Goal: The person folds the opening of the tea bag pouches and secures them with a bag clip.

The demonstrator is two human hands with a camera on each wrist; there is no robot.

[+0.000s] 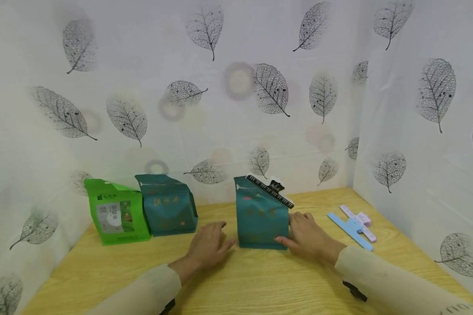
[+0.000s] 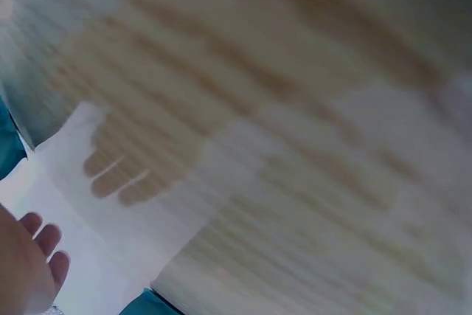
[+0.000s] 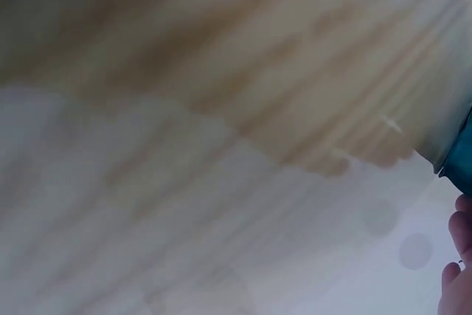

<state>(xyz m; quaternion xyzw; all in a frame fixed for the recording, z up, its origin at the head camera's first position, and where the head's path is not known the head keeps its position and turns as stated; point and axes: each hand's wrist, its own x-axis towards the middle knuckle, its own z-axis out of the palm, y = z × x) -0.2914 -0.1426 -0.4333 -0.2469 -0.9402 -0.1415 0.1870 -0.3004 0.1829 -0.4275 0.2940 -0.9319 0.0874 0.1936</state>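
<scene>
On the counter [image 1: 256, 280], right hand [image 1: 309, 236] seems to pinch the teal bag [image 1: 260, 221] low; left hand [image 1: 208, 246] relaxed, empty. Probably light, squishy, so grab lower sides.

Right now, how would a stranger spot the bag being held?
On the yellowish table, right of centre, the right hand grips an upright teal bag. Unlike the other teal bag and the green bag, it wears a black piano-key clip slanting across its top.

Satiny clipped teal bag [image 1: 261, 223], smooth wood-grain tabletop [image 1: 260, 282]
</scene>
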